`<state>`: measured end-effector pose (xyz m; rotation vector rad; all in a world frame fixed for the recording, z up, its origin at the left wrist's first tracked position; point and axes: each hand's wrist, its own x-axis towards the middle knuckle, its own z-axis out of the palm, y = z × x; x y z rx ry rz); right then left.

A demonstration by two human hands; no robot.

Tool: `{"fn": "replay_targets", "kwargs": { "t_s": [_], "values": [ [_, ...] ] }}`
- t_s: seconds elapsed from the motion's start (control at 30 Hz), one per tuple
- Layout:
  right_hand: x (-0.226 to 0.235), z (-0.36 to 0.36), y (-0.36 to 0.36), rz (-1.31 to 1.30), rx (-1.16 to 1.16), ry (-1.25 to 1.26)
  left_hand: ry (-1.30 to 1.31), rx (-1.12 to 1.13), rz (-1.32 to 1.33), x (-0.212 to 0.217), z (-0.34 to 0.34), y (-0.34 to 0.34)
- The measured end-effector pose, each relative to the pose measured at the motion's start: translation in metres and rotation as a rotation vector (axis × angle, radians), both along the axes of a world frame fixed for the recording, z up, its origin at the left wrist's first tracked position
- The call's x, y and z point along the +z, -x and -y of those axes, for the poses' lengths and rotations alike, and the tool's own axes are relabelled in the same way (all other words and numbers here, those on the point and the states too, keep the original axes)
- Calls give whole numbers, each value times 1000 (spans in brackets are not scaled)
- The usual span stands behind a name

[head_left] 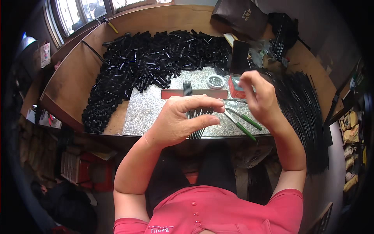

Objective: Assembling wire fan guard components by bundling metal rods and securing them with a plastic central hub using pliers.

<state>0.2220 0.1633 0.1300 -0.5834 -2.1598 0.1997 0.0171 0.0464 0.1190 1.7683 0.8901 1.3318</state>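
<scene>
the person is wearing a short-sleeved red polo shirt with small matching buttons running down the placket and a bit of white lettering showing near the chest. both forearms are showing bare below the sleeves, with no gloves, watch or rings visible. dark trousers are covering the lap.

Small red box on granite slab; brown bag rear.

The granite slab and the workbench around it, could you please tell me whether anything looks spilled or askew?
Nothing looks spilled. The heap of black plastic tubes sprawls over the wooden bench and onto the speckled granite slab, but looks like stock.
</scene>
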Motion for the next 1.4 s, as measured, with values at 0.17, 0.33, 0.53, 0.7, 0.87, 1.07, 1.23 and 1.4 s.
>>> {"fn": "replay_targets", "kwargs": {
  "t_s": [0.17, 0.33, 0.53, 0.7, 0.87, 1.07, 1.23, 1.4],
  "values": [
    [22, 48, -5, 95, 179, -272, -2, 94, 136, -8, 2, -7],
    [17, 54, -1, 170, 185, -335, -21, 139, 100, -8, 5, -5],
    [16, 51, 2, 169, 179, -359, -36, 147, 66, -6, 6, -1],
    [16, 50, 5, 144, 195, -364, -184, 162, -102, -7, 0, 4],
    [20, 52, 3, 178, 198, -357, -136, 138, -24, -5, -1, 2],
    [18, 51, 3, 191, 195, -375, -140, 170, -112, -4, -2, 1],
    [14, 54, 10, -4, 118, -372, -149, 142, -27, -10, -7, -2],
    [22, 51, -1, 169, 189, -385, -169, 88, -36, -13, -10, 3]
  ]
}}
